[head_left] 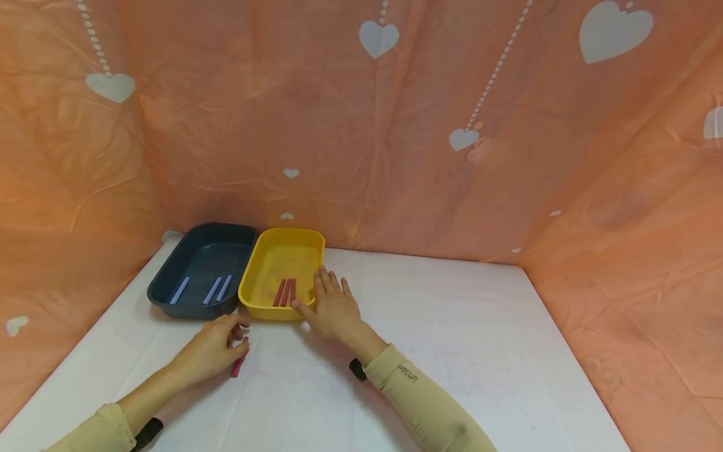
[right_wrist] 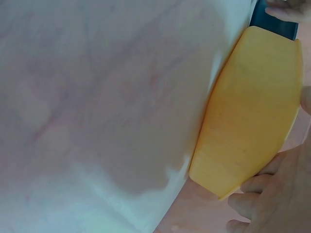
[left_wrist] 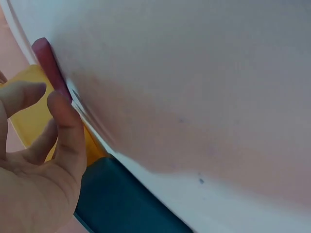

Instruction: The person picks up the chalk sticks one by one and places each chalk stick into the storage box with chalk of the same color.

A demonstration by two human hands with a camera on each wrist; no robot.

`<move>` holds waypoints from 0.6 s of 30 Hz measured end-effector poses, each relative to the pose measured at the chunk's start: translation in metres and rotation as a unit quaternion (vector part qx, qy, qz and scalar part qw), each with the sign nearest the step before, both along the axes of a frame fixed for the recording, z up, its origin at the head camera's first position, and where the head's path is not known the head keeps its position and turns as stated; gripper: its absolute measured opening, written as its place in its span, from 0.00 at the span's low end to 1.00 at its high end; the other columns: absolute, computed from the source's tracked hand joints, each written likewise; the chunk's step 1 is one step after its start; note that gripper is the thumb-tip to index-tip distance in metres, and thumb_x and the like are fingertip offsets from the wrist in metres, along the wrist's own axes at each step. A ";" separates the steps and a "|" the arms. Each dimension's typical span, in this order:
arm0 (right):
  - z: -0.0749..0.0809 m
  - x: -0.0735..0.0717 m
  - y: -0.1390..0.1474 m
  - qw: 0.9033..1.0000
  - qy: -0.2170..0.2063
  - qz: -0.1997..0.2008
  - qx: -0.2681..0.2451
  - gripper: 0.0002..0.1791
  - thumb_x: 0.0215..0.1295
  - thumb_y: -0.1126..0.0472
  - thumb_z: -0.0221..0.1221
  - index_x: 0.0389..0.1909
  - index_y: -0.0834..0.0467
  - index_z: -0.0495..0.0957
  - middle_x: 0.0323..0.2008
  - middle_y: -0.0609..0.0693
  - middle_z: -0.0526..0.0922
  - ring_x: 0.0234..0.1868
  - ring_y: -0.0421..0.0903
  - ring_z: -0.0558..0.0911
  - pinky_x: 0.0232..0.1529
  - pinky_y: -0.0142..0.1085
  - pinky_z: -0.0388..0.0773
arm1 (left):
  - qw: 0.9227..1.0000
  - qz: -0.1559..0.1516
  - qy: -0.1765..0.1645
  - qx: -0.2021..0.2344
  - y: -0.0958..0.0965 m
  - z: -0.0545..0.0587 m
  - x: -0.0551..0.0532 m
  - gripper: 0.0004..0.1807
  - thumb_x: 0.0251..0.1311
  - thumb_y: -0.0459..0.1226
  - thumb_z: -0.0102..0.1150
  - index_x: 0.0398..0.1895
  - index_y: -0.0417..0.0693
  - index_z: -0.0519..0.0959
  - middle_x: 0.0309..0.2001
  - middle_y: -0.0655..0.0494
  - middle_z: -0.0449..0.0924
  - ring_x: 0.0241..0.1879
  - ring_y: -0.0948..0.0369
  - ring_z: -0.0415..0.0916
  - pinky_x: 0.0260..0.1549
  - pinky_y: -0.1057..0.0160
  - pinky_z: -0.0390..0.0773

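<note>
A red stick point(head_left: 240, 363) lies on the white tabletop by my left hand point(head_left: 210, 348). Thumb and fingers stand apart with a gap between them, and the thumb tip overlaps one end of the stick point(left_wrist: 50, 63). My right hand point(head_left: 336, 311) touches the right side of a yellow tray point(head_left: 273, 314); its fingers stretch along the rim and its thumb reaches to the front right corner. Three red sticks point(head_left: 285, 292) lie side by side inside this tray. In the right wrist view, the fingers point(right_wrist: 255, 187) rest along the tray's rim.
Left of the yellow tray, close against it, stands a dark blue tray point(head_left: 194, 312) with three light purple sticks point(head_left: 211, 290) in it. Behind both trays hangs an orange cloth point(head_left: 316, 113) with white hearts, which also closes off the left and right sides.
</note>
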State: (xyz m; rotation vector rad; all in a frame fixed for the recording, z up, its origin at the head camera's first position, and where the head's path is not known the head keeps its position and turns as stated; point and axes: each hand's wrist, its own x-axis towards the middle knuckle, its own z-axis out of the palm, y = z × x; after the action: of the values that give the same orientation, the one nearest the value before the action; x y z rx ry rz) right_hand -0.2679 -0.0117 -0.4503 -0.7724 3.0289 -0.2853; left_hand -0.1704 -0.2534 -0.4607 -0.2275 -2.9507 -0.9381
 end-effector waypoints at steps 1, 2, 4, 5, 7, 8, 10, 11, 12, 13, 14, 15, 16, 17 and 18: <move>0.000 0.000 0.000 1.000 0.000 0.000 0.002 0.49 0.77 0.28 0.39 0.82 0.61 0.52 0.83 0.56 0.50 0.82 0.53 0.52 0.80 0.49 0.46 | 1.000 -0.001 -0.004 -0.002 0.000 0.000 0.000 0.19 0.58 0.34 0.72 0.50 0.37 0.80 0.38 0.53 0.78 0.37 0.57 0.76 0.42 0.50 0.81; 0.000 0.000 0.000 1.000 0.000 0.000 0.002 0.49 0.77 0.28 0.39 0.82 0.61 0.52 0.83 0.56 0.50 0.82 0.53 0.52 0.80 0.49 0.46 | 1.000 -0.001 -0.007 -0.003 0.000 0.000 0.000 0.18 0.58 0.34 0.72 0.50 0.37 0.80 0.38 0.54 0.78 0.37 0.57 0.76 0.42 0.50 0.81; -0.001 0.000 0.000 1.000 -0.001 -0.001 0.000 0.49 0.77 0.28 0.40 0.82 0.61 0.52 0.83 0.56 0.50 0.82 0.53 0.52 0.80 0.49 0.46 | 1.000 -0.002 -0.010 -0.006 0.000 0.000 -0.001 0.18 0.57 0.34 0.72 0.49 0.37 0.80 0.37 0.54 0.78 0.37 0.57 0.75 0.42 0.50 0.80; -0.001 0.000 0.000 1.000 -0.002 -0.001 -0.001 0.49 0.77 0.28 0.40 0.82 0.61 0.53 0.83 0.56 0.50 0.82 0.53 0.52 0.80 0.49 0.46 | 1.000 -0.003 -0.011 -0.007 0.000 0.000 -0.001 0.18 0.57 0.34 0.72 0.49 0.37 0.80 0.37 0.55 0.78 0.37 0.57 0.75 0.42 0.51 0.80; 0.000 0.000 0.000 1.000 -0.004 -0.001 -0.002 0.49 0.77 0.28 0.40 0.82 0.61 0.52 0.83 0.56 0.49 0.82 0.52 0.52 0.80 0.49 0.45 | 1.000 -0.006 -0.011 -0.010 0.000 -0.001 -0.001 0.17 0.57 0.34 0.72 0.48 0.38 0.81 0.37 0.55 0.78 0.37 0.58 0.75 0.42 0.52 0.80; 0.000 0.000 0.000 1.000 -0.005 -0.001 -0.002 0.49 0.77 0.28 0.39 0.82 0.61 0.52 0.83 0.56 0.49 0.83 0.52 0.52 0.80 0.49 0.45 | 1.000 -0.008 -0.012 -0.011 0.000 -0.001 -0.001 0.17 0.57 0.34 0.73 0.47 0.38 0.81 0.37 0.55 0.78 0.37 0.58 0.75 0.42 0.52 0.79; 0.000 0.000 0.000 1.000 -0.006 0.000 0.000 0.49 0.77 0.28 0.39 0.82 0.61 0.51 0.83 0.56 0.48 0.83 0.52 0.52 0.80 0.49 0.45 | 1.000 -0.010 -0.013 -0.012 0.000 -0.001 -0.002 0.16 0.57 0.34 0.73 0.46 0.39 0.81 0.37 0.56 0.78 0.38 0.59 0.75 0.41 0.53 0.79; 0.000 0.000 0.001 1.000 -0.005 0.001 0.000 0.49 0.77 0.28 0.39 0.82 0.62 0.51 0.83 0.56 0.48 0.82 0.53 0.52 0.80 0.49 0.45 | 1.000 -0.012 -0.013 -0.010 0.000 -0.001 -0.002 0.15 0.57 0.34 0.73 0.46 0.39 0.81 0.37 0.55 0.78 0.38 0.59 0.75 0.41 0.54 0.79; 0.000 0.000 0.001 1.000 -0.004 0.001 0.001 0.49 0.77 0.28 0.39 0.82 0.62 0.51 0.83 0.56 0.48 0.82 0.53 0.52 0.80 0.49 0.45 | 1.000 -0.014 -0.014 -0.009 0.000 -0.002 -0.002 0.15 0.57 0.34 0.73 0.45 0.39 0.81 0.37 0.55 0.78 0.38 0.59 0.75 0.41 0.54 0.79; 0.000 -0.001 0.000 1.000 -0.003 0.001 0.001 0.49 0.77 0.28 0.39 0.82 0.62 0.50 0.83 0.56 0.48 0.82 0.53 0.52 0.80 0.50 0.45 | 1.000 -0.015 -0.017 -0.008 0.000 -0.001 -0.003 0.14 0.57 0.34 0.73 0.45 0.40 0.81 0.37 0.56 0.78 0.38 0.59 0.75 0.41 0.55 0.79; 0.000 -0.001 0.000 1.000 -0.003 0.000 0.003 0.50 0.77 0.28 0.38 0.82 0.62 0.50 0.83 0.56 0.48 0.82 0.52 0.52 0.80 0.49 0.45 | 1.000 -0.017 -0.019 -0.006 0.000 -0.001 -0.003 0.14 0.57 0.33 0.73 0.44 0.40 0.81 0.37 0.55 0.78 0.37 0.59 0.75 0.41 0.55 0.79; -0.001 -0.001 0.000 1.000 -0.001 0.000 0.002 0.50 0.77 0.28 0.38 0.82 0.62 0.50 0.83 0.56 0.48 0.82 0.52 0.52 0.80 0.49 0.45 | 1.000 -0.017 -0.021 -0.006 0.000 -0.001 -0.003 0.13 0.57 0.33 0.72 0.44 0.40 0.82 0.37 0.56 0.78 0.38 0.60 0.75 0.41 0.56 0.79; -0.001 -0.001 0.000 1.000 0.000 0.000 0.001 0.50 0.77 0.28 0.39 0.82 0.62 0.50 0.83 0.56 0.48 0.82 0.52 0.53 0.80 0.50 0.46 | 1.000 -0.017 -0.025 -0.005 0.000 0.000 -0.003 0.13 0.58 0.33 0.72 0.44 0.40 0.82 0.37 0.55 0.78 0.38 0.60 0.75 0.41 0.56 0.79; -0.001 -0.001 0.000 1.000 0.001 0.000 0.001 0.50 0.77 0.28 0.38 0.82 0.62 0.50 0.83 0.56 0.48 0.82 0.52 0.52 0.80 0.50 0.45 | 0.999 -0.018 -0.028 -0.004 0.000 0.000 -0.003 0.12 0.58 0.33 0.72 0.43 0.40 0.82 0.37 0.55 0.78 0.37 0.60 0.75 0.41 0.56 0.79; 0.000 -0.001 0.000 1.000 0.000 0.000 0.002 0.50 0.77 0.28 0.38 0.82 0.62 0.50 0.83 0.56 0.48 0.82 0.52 0.52 0.80 0.50 0.45 | 0.999 -0.017 -0.029 -0.004 0.000 0.001 -0.002 0.12 0.58 0.33 0.72 0.43 0.40 0.82 0.37 0.55 0.78 0.37 0.60 0.75 0.40 0.56 0.78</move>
State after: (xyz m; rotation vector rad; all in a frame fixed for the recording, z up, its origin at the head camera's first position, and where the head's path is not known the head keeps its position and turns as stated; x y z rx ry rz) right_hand -0.2685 -0.0117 -0.4506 -0.7726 3.0292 -0.2804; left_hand -0.1729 -0.2535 -0.4600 -0.2573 -3.0135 -0.9527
